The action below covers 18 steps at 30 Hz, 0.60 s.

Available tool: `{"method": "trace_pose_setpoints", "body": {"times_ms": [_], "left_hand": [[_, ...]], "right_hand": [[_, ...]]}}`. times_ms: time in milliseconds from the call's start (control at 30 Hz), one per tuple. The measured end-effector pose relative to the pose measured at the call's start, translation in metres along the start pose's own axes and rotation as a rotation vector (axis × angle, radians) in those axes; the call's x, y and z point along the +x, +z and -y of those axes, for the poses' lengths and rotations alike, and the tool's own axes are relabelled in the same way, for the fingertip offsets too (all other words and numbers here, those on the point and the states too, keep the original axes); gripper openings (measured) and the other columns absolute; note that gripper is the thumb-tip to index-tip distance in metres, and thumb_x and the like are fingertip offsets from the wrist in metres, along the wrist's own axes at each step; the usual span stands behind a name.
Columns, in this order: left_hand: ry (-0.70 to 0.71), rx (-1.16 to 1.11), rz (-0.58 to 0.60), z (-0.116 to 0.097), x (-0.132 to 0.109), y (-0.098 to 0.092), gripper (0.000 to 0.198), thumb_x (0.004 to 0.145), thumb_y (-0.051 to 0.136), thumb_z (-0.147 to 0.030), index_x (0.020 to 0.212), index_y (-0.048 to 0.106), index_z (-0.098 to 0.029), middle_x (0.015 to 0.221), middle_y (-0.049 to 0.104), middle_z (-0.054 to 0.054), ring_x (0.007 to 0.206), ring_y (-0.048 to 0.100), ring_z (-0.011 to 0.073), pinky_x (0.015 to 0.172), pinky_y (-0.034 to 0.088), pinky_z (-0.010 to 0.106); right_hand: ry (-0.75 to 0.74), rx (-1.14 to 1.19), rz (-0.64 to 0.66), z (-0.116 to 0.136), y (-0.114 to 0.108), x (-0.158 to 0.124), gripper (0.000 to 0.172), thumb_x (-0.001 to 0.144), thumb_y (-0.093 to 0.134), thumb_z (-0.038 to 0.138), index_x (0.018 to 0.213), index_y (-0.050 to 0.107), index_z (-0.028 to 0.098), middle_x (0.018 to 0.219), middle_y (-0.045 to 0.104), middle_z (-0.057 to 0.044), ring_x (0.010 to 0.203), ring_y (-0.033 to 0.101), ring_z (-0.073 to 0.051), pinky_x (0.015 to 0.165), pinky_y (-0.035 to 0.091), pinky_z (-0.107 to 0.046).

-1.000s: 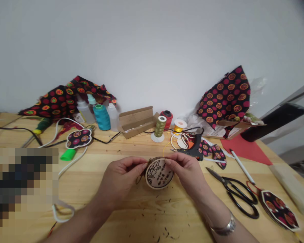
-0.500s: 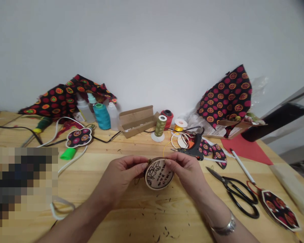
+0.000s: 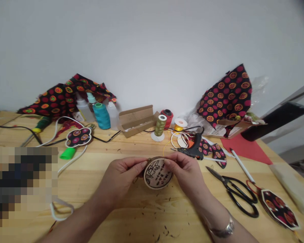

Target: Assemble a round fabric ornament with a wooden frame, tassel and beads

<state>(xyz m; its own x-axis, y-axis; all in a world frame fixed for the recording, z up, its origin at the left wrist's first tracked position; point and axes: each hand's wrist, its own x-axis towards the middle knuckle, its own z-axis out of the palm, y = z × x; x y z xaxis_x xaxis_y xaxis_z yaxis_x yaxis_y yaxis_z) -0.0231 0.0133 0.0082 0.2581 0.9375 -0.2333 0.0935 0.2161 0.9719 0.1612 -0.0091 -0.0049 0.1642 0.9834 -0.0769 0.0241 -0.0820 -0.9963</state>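
A small round disc-shaped ornament (image 3: 157, 175) with a pale rim is held above the table, its light face toward me with a black line drawing and rows of dark characters. My left hand (image 3: 128, 173) pinches its upper left edge between thumb and fingers. On the upper right edge, my right hand (image 3: 184, 168) grips with the thumb on the face. Fingers hide part of the rim. A thin yellow cord (image 3: 164, 147) runs up behind the ornament toward a yellow spool (image 3: 179, 125). Some thin cord hangs by the left fingertips.
Black-handled scissors (image 3: 239, 194) lie to the right, near an octagonal fabric-covered piece (image 3: 280, 209) and a white pen (image 3: 243, 166). Behind the hands are a black glue gun (image 3: 197, 146), an olive thread spool (image 3: 159, 126) and an open cardboard box (image 3: 138, 123). A flower-shaped piece (image 3: 78, 137) lies left.
The ornament has turned slightly in my fingers, its face a little more toward me. Both hands keep their hold in nearly the same place.
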Motion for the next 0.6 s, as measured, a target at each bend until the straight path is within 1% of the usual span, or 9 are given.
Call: {"method": "trace_pose_setpoints", "body": {"times_ms": [133, 333, 500, 600], "left_hand": [[0.028, 0.027, -0.012, 0.0009, -0.0001, 0.0002, 0.018, 0.079, 0.066, -0.027, 0.092, 0.079, -0.025, 0.084, 0.08, 0.0, 0.079, 0.071, 0.0184, 0.075, 0.055, 0.027], [0.026, 0.009, -0.033, 0.0007, -0.0019, 0.002, 0.019, 0.079, 0.066, -0.028, 0.092, 0.079, -0.024, 0.083, 0.08, 0.0, 0.078, 0.072, 0.0187, 0.074, 0.056, 0.027], [0.047, 0.044, -0.057, 0.002, -0.0026, 0.0029, 0.019, 0.079, 0.066, -0.029, 0.093, 0.079, -0.025, 0.084, 0.08, 0.0, 0.076, 0.072, 0.0189, 0.073, 0.057, 0.027], [0.047, 0.054, -0.046, 0.0015, -0.0023, 0.0032, 0.019, 0.079, 0.066, -0.029, 0.093, 0.079, -0.026, 0.084, 0.08, -0.001, 0.077, 0.072, 0.019, 0.073, 0.057, 0.027]], "right_hand": [[-0.03, -0.028, -0.028, -0.0014, 0.0022, -0.001, 0.018, 0.067, 0.07, 0.035, 0.068, 0.068, 0.017, 0.056, 0.062, -0.001, 0.055, 0.053, -0.014, 0.056, 0.042, -0.027], [0.004, -0.013, -0.049, -0.0016, 0.0043, -0.0007, 0.022, 0.064, 0.071, 0.038, 0.067, 0.067, 0.017, 0.057, 0.062, -0.001, 0.054, 0.052, -0.014, 0.055, 0.042, -0.027], [0.008, -0.036, -0.07, -0.0023, 0.0048, -0.0007, 0.022, 0.064, 0.071, 0.038, 0.066, 0.066, 0.017, 0.056, 0.061, -0.002, 0.054, 0.052, -0.014, 0.054, 0.042, -0.027], [0.017, -0.041, -0.076, -0.0019, 0.0046, -0.0008, 0.024, 0.063, 0.071, 0.039, 0.066, 0.066, 0.016, 0.056, 0.061, -0.002, 0.055, 0.052, -0.015, 0.053, 0.041, -0.027]]}}
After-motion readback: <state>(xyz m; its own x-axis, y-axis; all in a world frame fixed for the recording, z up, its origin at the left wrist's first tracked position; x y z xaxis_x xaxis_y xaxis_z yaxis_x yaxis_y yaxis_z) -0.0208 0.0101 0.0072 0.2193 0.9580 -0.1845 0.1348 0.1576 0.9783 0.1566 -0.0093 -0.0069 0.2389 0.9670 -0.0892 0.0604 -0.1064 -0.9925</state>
